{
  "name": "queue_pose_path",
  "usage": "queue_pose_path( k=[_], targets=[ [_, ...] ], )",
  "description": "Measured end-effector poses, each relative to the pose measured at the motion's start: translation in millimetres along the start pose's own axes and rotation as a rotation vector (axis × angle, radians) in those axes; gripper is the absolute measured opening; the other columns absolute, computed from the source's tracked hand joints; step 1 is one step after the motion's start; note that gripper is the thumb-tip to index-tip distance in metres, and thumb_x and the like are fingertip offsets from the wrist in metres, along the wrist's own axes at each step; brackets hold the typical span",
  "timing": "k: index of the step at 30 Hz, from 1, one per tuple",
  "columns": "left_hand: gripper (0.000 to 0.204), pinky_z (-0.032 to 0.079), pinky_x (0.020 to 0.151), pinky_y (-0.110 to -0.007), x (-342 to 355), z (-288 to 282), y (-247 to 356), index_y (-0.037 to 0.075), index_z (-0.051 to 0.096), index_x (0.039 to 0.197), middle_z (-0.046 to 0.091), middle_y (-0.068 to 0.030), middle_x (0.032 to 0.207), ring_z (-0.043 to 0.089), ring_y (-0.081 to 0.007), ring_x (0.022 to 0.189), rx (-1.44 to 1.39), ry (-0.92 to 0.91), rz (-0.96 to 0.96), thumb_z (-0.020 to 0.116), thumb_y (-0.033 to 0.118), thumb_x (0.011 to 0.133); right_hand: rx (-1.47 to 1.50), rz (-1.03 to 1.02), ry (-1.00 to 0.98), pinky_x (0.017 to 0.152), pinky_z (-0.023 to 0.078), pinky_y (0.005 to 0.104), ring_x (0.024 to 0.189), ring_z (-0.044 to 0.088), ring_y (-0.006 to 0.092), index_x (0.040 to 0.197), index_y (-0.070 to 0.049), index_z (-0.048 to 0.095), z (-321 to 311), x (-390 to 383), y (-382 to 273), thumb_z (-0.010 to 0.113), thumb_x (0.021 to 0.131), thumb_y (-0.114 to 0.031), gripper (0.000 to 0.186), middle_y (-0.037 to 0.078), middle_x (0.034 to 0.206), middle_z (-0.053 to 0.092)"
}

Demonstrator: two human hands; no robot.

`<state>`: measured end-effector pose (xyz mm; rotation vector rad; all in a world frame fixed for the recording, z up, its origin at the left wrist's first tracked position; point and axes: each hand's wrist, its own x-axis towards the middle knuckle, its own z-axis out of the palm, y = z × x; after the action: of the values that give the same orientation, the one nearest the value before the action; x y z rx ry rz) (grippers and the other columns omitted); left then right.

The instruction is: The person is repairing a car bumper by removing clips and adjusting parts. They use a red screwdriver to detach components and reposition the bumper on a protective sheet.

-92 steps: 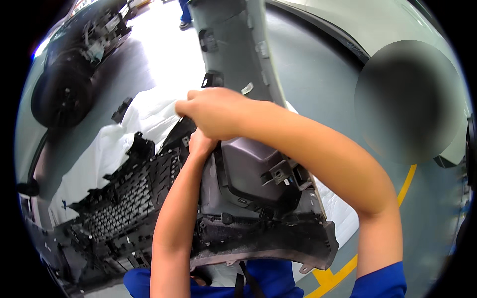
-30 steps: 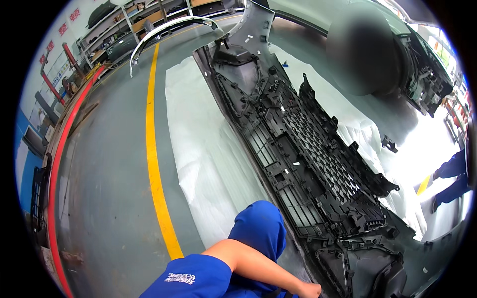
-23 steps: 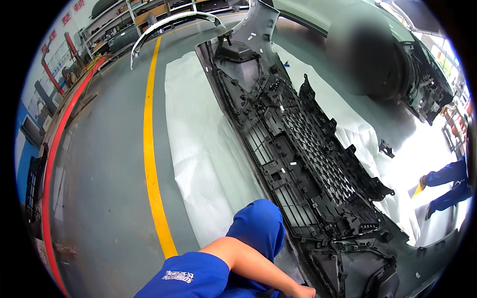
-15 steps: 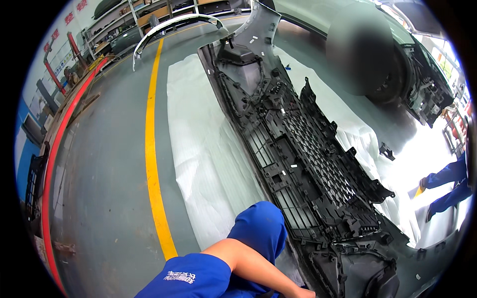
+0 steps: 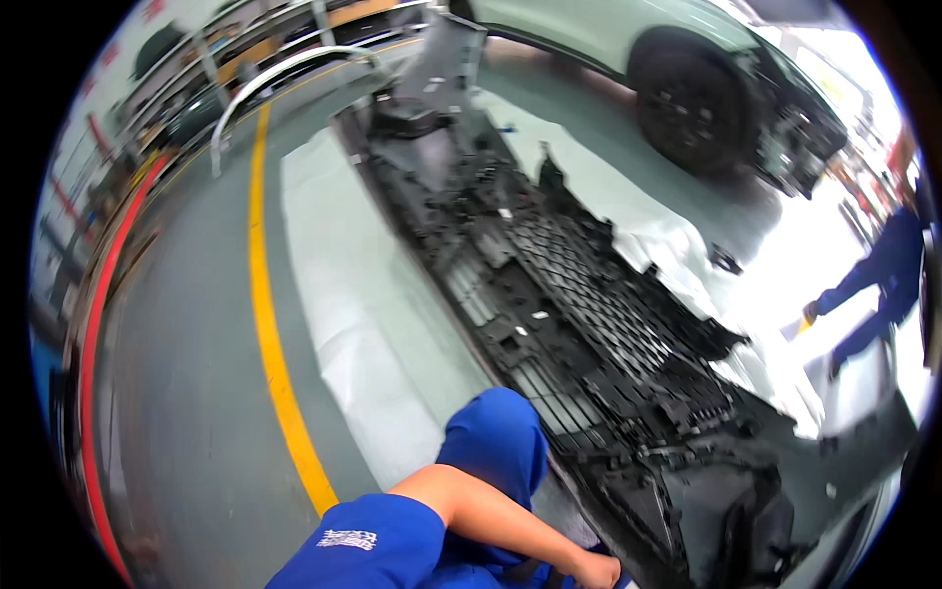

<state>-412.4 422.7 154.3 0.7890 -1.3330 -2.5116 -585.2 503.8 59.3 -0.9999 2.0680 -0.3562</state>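
A large black car front bumper (image 5: 549,344) with a honeycomb grille lies inner side up on a white sheet (image 5: 334,265). Beside its near end is my left hand (image 5: 597,569), low at the picture's bottom edge. Its fingers are curled closed. Something pale and blue shows at the fingertips, too little to name. Whether the hand touches the bumper's edge, I cannot tell. My bare left forearm crosses in front of my bent knee (image 5: 496,432) in blue trousers. My right hand is out of view.
A pale green car (image 5: 589,34) with its front stripped stands at the far right. Another person (image 5: 883,265) in blue is at the right edge. A white curved trim (image 5: 285,67) stands by the shelves (image 5: 211,69). A yellow line (image 5: 263,294) runs along the floor.
My view has shifted, so the bumper and floor line sit further left. More of my left hand shows now. More of the other person has come into view at the right.
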Motion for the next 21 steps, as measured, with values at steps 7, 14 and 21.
queue_pose_path(
  k=[7, 14, 21],
  targets=[
    [0.017, 0.047, 0.064, -0.026, -82.9, 20.5, 149.4, 0.006, 0.071, 0.103, 0.066, -0.0022, 0.085, 0.059, -0.011, 0.074, 0.065, 0.137, -0.236, 0.057, 0.009, 0.093, 1.165, 0.248, 0.957, 0.052, 0.054, 0.0309, 0.061, 0.067, 0.0196, 0.098, -0.006, 0.058, -25.1, -36.3, 169.6, 0.071, 0.092, -0.006, 0.014, 0.009, 0.073, 0.065],
    [0.013, 0.037, 0.058, -0.027, -17.4, 37.2, 208.3, -0.004, 0.065, 0.104, 0.056, -0.004, 0.078, 0.048, -0.011, 0.065, 0.105, 0.18, -0.323, 0.056, 0.001, 0.097, 1.295, 0.07, 1.546, 0.066, 0.05, 0.0284, 0.07, 0.061, 0.0148, 0.094, -0.005, 0.054, -157.3, -54.6, 124.5, 0.065, 0.098, -0.012, 0.013, 0.006, 0.082, 0.064],
    [0.017, 0.033, 0.056, -0.023, 68.5, 122.5, 362.9, 0.0, 0.07, 0.115, 0.055, 0.0069, 0.068, 0.044, -0.002, 0.062, 0.871, 0.079, 0.194, 0.065, 0.008, 0.101, 2.199, -0.316, 1.366, 0.053, 0.038, 0.027, 0.057, 0.043, 0.0118, 0.088, -0.013, 0.047, -367.9, -69.7, 19.3, 0.059, 0.097, -0.02, 0.017, 0.0, 0.072, 0.048]
  ],
)
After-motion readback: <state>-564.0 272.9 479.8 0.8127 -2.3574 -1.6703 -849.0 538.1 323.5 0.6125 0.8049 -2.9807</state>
